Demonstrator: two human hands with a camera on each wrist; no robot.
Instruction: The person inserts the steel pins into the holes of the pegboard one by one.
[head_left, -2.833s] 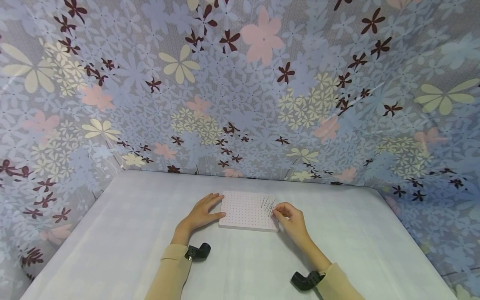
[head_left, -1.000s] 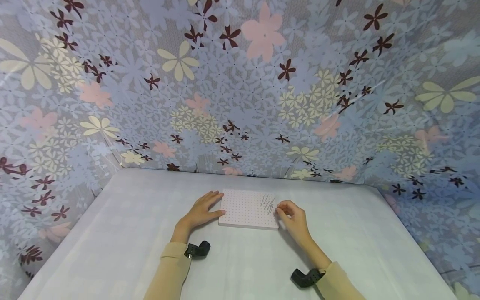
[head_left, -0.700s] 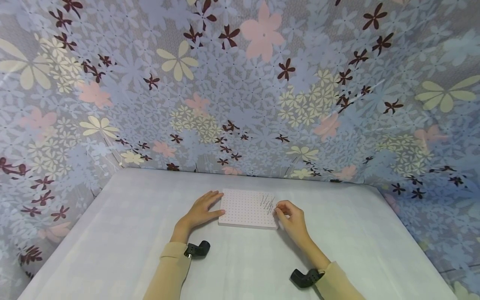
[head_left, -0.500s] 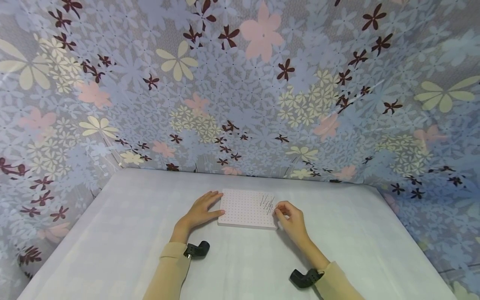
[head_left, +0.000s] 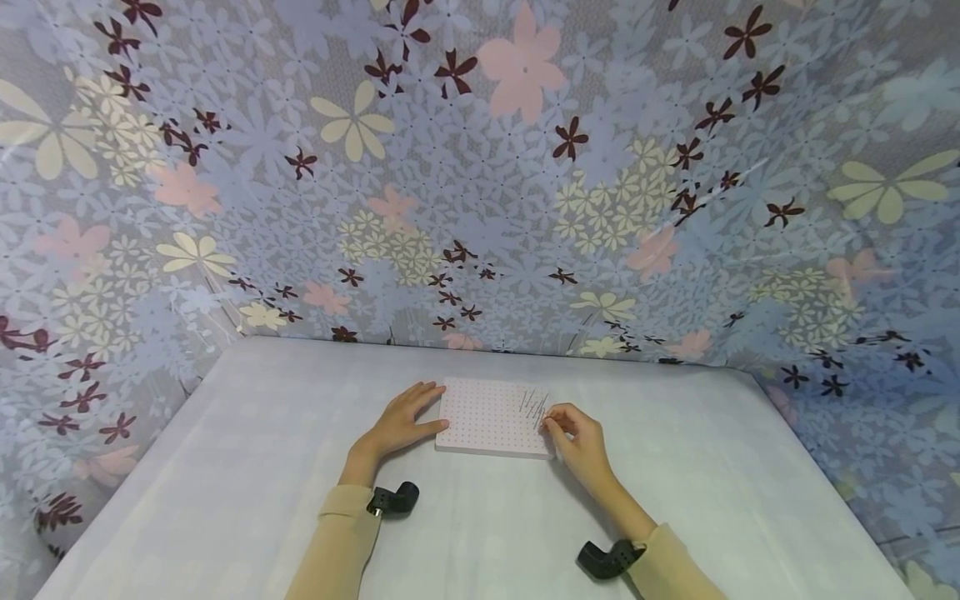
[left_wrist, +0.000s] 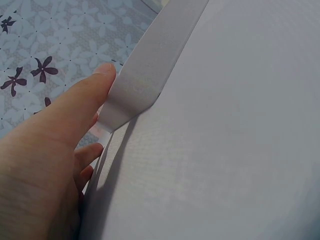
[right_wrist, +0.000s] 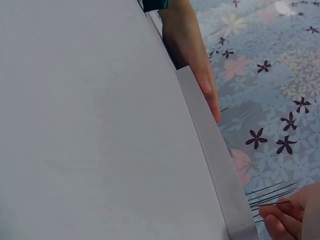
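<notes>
A pale board (head_left: 483, 417) dotted with a grid of small holes lies on the table. Several thin dark metal pins (head_left: 531, 403) stand up from its right part, leaning in the head view. At the board's right side my right hand (head_left: 579, 440) pinches another thin metal pin (right_wrist: 280, 202) between thumb and fingertips, beside the standing ones; the right wrist view shows this pin reaching down to the board. My left hand (head_left: 401, 422) rests along the board's left edge, fingers extended, with the thumb (left_wrist: 102, 75) touching its side.
A white-covered table (head_left: 480, 533) spreads around the board, and a flower-patterned cloth (head_left: 480, 183) hangs behind it. Black wrist cameras (head_left: 393, 500) sit on both forearms, by the beige sleeves (head_left: 333, 542).
My right hand drew slightly right, away from the standing pins, around one second ago; now it is back left over the board's right edge. My left hand stays in place.
</notes>
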